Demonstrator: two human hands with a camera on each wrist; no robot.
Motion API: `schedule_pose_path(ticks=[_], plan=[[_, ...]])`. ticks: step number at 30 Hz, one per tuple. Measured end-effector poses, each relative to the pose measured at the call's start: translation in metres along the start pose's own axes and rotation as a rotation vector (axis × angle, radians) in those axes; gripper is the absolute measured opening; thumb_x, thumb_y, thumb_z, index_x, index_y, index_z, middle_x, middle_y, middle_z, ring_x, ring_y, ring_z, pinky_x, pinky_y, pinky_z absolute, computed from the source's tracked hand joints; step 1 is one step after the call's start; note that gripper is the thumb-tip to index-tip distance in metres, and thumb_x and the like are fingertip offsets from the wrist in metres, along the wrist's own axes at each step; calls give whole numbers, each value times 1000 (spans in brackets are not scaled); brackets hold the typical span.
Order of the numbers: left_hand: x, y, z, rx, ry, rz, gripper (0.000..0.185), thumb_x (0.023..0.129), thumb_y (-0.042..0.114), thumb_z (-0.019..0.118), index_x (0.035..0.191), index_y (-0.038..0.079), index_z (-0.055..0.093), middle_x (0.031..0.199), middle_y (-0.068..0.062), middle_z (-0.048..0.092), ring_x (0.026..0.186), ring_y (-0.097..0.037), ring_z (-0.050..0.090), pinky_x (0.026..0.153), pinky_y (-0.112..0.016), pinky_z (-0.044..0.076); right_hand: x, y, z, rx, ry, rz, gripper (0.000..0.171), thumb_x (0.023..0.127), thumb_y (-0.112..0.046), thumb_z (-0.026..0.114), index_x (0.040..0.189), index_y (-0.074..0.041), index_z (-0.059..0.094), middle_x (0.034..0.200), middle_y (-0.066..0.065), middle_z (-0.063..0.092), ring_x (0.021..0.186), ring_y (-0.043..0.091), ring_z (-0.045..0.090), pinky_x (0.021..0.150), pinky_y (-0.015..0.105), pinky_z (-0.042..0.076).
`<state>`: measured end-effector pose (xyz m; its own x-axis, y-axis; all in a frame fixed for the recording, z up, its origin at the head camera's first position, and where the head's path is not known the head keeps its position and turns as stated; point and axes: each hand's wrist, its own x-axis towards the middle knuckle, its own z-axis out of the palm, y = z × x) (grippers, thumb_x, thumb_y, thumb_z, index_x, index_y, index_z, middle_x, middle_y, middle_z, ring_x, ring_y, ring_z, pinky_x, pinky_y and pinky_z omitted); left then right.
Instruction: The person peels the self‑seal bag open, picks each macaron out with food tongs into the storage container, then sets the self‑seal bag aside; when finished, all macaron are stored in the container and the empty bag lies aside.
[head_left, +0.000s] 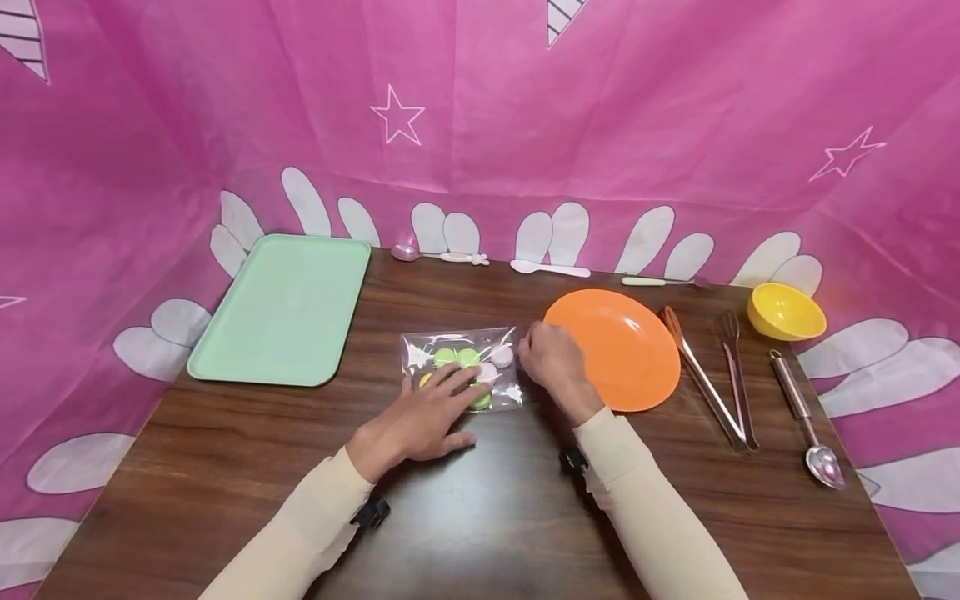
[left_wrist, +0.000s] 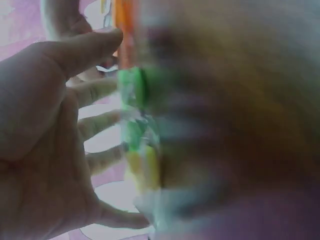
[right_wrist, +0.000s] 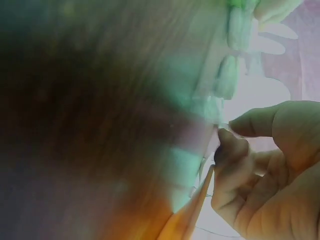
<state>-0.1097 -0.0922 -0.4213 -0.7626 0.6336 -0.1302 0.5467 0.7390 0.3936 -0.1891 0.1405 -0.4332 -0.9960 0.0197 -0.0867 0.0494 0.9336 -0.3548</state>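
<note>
"On the bench, what's hidden?"

"Some pastel rounds in the clear plastic bag, left of the orange plate. The left hand lies over them, fingers spread."

"And the right hand?"

"Thumb and forefinger pinch the bag's right edge; the hand masks the plate's left rim. Both wrist views blur across the wood."

"The surroundings?"

"Dark wood grain, glare towards the front, pink backdrop with outlined stars."

On the surface, we see a tray left of a plastic bag with macarons inside. To the bag's right we have a plate, tongs, then a scoop, a bowl behind it; two spoons lie along the back.
</note>
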Motion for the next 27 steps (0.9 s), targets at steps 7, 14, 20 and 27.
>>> schedule_pose_path(ticks=[7, 14, 20, 27], plan=[[47, 9, -6, 129, 220, -67, 41, 103, 37, 70, 140, 18, 65, 133, -10, 71, 129, -34, 65, 117, -77, 36, -26, 17, -19, 122, 31, -35, 18, 103, -25, 67, 102, -7, 68, 89, 12, 68, 84, 30, 62, 73, 39, 54], [84, 9, 1, 192, 319, -108, 19, 98, 30, 78, 105, 12, 77, 108, -8, 75, 104, -32, 72, 99, -57, 52, -54, 58, -48, 134, 127, -40, 17, 102, -22, 65, 98, -7, 72, 91, 13, 74, 85, 32, 67, 78, 46, 53], [89, 8, 2, 179, 362, -110, 20, 95, 28, 81, 80, 16, 75, 86, -2, 75, 90, -27, 75, 97, -52, 51, -70, 105, -78, 84, 239, 25, 18, 101, -18, 64, 100, -2, 72, 93, 19, 75, 86, 40, 67, 76, 51, 51], [89, 6, 1, 56, 371, -105, 11, 95, 22, 82, 85, 19, 80, 93, 0, 80, 96, -23, 76, 109, -59, 47, -73, 167, -93, 51, 151, 201, 42, 102, -25, 67, 125, 10, 62, 128, 43, 55, 116, 59, 50, 94, 73, 45]])
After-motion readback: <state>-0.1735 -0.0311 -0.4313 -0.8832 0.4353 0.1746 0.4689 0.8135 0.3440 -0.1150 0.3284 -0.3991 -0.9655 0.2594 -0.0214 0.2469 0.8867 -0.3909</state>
